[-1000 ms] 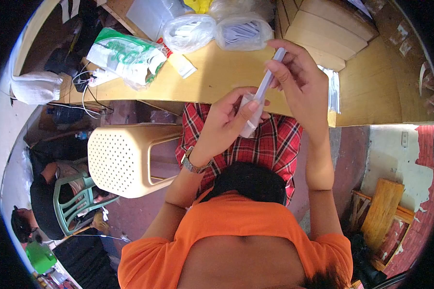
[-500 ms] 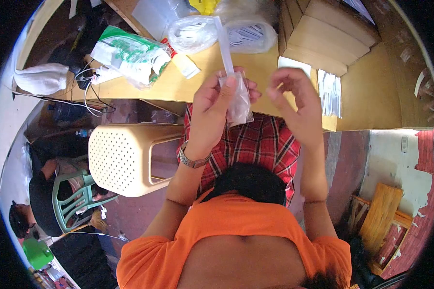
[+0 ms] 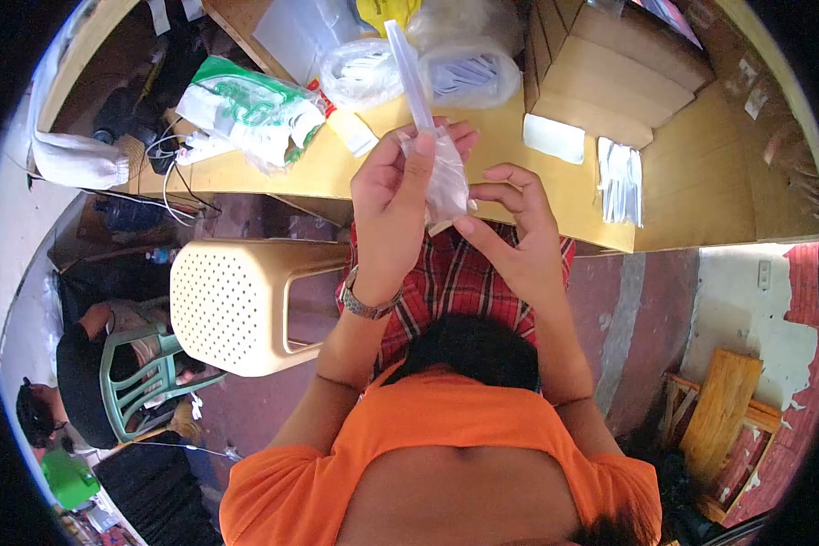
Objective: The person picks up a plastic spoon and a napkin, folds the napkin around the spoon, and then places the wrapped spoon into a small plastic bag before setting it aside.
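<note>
My left hand (image 3: 396, 187) pinches a small clear plastic bag (image 3: 446, 182) between thumb and fingers, in front of the table's near edge. A long, narrow whitish plastic strip (image 3: 409, 77) rises from the bag past my left thumb. My right hand (image 3: 516, 232) is at the bag's lower right edge, thumb and fingers curved and apart, with the fingertips right at the plastic. Farther right on the table lies a row of flat white strips in clear wrapping (image 3: 620, 182).
Bags of white strips (image 3: 469, 75) stand at the table's back, beside a cardboard box (image 3: 601, 68). A green-and-white plastic bag (image 3: 246, 109) and cables (image 3: 164, 150) are at left. A cream stool (image 3: 237, 305) stands left; beyond it a person (image 3: 82, 382) is by a green chair (image 3: 141, 382).
My right hand has moved left and down to the bag's lower edge. The bag and strip in my left hand have tilted slightly to the left.
</note>
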A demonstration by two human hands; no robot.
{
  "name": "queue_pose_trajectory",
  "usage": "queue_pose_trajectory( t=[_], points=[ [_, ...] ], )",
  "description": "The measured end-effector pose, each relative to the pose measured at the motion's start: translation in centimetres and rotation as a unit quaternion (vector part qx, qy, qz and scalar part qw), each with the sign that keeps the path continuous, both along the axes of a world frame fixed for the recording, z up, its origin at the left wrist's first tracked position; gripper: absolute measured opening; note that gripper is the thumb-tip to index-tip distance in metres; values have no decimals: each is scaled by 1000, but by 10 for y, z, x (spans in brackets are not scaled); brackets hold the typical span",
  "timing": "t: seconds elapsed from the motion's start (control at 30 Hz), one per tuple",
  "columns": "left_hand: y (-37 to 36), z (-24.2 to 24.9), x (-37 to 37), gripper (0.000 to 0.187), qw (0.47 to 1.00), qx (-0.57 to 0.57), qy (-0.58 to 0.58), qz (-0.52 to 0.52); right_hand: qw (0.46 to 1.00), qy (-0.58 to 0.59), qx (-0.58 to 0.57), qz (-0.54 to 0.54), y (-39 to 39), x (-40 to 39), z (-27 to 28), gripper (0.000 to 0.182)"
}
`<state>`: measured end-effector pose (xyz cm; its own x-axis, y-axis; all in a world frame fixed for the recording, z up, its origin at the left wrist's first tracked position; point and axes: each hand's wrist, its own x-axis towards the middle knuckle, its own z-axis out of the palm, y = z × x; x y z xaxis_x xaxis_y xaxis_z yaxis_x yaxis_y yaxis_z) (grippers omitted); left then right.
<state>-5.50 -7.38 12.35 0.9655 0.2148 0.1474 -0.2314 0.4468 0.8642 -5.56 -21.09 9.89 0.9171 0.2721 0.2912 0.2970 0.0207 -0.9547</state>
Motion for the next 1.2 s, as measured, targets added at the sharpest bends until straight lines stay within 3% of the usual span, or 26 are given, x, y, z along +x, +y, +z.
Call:
queue_pose_trajectory(
  t=[0.17,0.23,0.27,0.37,0.43,0.6,0.8,1.2],
  points=[
    [-2,3,-4,34,1000,-7,18,-20,995,83,58,-1,4,0,-1,46],
    [-3,4,-6,40,996,83,-10,-25,986,129,106,0,4,-2,2,44],
    [-3,4,-7,44,991,128,-25,-26,993,100,64,2,2,-2,4,43],
    [3,7,-9,46,993,87,27,-76,999,4,-40,-11,-9,5,9,40],
    [9,3,-10,41,985,131,39,-107,993,-64,-81,-52,-22,19,11,39],
    [-1,-9,-7,32,976,125,34,-174,990,-63,124,17,-13,46,44,50],
    [0,-5,-3,26,972,129,51,-189,993,-15,103,51,-12,62,54,48],
    [-8,6,-7,25,962,142,90,-213,995,-51,81,22,-23,59,70,38]
  ],
)
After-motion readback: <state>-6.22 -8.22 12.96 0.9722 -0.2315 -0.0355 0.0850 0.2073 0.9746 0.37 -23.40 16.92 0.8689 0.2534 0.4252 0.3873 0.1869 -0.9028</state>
